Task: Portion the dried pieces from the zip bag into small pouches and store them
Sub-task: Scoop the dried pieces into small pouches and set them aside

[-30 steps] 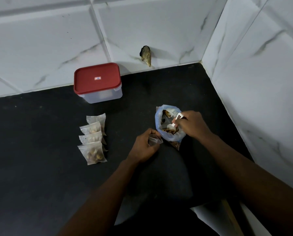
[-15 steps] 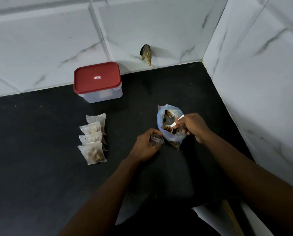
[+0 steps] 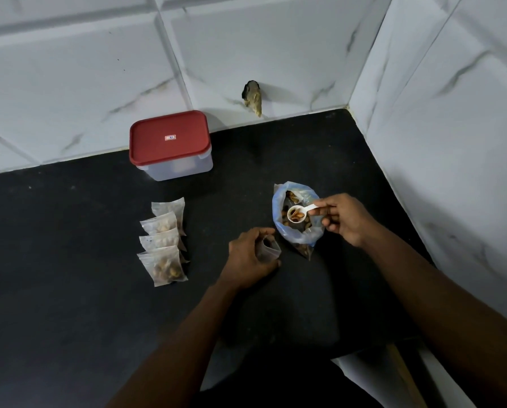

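A blue-rimmed zip bag (image 3: pixel 301 234) of brown dried pieces stands open on the black counter (image 3: pixel 69 304). My right hand (image 3: pixel 345 219) pinches the handle of a small white scoop (image 3: pixel 298 214), which holds a few pieces over the bag's mouth. Just left of the bag, my left hand (image 3: pixel 248 257) holds a small clear pouch (image 3: pixel 268 249) upright with its mouth open. Several filled pouches (image 3: pixel 164 241) lie overlapped in a row further left.
A clear storage box with a red lid (image 3: pixel 170 142) stands at the back by the tiled wall. A brownish lump (image 3: pixel 253 97) sticks to the wall. Tiled walls (image 3: pixel 441 119) close in the back and right side; the counter's front edge (image 3: pixel 364 354) is at lower right.
My right hand has lifted the scoop up out of the zip bag, now loaded with pieces. The left hand keeps the small pouch in about the same place.
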Demonstrator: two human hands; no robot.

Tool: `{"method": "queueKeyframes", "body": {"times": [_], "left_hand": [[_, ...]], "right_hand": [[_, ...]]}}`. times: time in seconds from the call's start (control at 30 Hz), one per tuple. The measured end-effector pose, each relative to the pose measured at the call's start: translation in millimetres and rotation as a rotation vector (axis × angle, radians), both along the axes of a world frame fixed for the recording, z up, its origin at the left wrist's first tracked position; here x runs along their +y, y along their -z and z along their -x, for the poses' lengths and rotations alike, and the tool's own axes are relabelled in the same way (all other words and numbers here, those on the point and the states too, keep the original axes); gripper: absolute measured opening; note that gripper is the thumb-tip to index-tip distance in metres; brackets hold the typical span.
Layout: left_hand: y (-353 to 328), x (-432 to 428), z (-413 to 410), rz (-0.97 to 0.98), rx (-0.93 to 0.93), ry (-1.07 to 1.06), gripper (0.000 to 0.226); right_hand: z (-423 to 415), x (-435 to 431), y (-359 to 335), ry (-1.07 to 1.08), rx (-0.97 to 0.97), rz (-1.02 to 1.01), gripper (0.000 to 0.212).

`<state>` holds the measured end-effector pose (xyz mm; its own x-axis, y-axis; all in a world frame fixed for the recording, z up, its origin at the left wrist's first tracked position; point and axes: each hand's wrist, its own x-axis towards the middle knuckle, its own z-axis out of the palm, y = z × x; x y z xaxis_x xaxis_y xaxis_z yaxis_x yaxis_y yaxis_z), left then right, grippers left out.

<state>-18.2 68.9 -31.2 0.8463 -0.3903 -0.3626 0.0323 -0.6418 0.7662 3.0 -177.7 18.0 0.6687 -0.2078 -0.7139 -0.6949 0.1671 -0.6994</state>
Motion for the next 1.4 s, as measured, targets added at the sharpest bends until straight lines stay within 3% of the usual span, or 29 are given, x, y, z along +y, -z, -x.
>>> {"method": "queueKeyframes", "body": {"times": [0.13,0.3,0.4,0.6,0.73,0.83,1.03,1.13,1.4], "left_hand": [[2,6,4,-0.02,-0.043,-0.024,0.074],[3,7,2,0.157,-0.02,-0.11,0.081],[-3,5,1,0.222,-0.055,-0.131,0.08],[-7,3,1,0.283,-0.096,-0.137,0.078],[-10,0,1,0.335,-0.132,-0.151,0.076],[-12,0,-1,0.376,-0.155,-0.17,0.073],[-12,1,-5,0.436,-0.178,-0.201,0.07],[-12,1,-5,0.451,-0.196,-0.206,0.069],[-14,-1,-7,0.441,-0.203,-0.192,0.072]], "right_hand": [[3,-2,-1,0.038,-0.017,-0.055,0.019],[12,7,-7,0.005,-0.051,-0.11,0.014],[22,19,-9,-0.07,-0.097,-0.08,0.021],[36,42,-13,-0.153,-0.181,0.04,0.015],[40,53,-14,-0.19,-0.243,0.135,0.009],[47,57,-14,-0.273,-0.405,0.259,0.01],[64,55,-3,-0.624,-0.846,0.733,0.02],[71,51,7,-0.695,-0.986,0.921,0.025],[76,49,2,-0.549,-1.015,0.88,0.025]]}}
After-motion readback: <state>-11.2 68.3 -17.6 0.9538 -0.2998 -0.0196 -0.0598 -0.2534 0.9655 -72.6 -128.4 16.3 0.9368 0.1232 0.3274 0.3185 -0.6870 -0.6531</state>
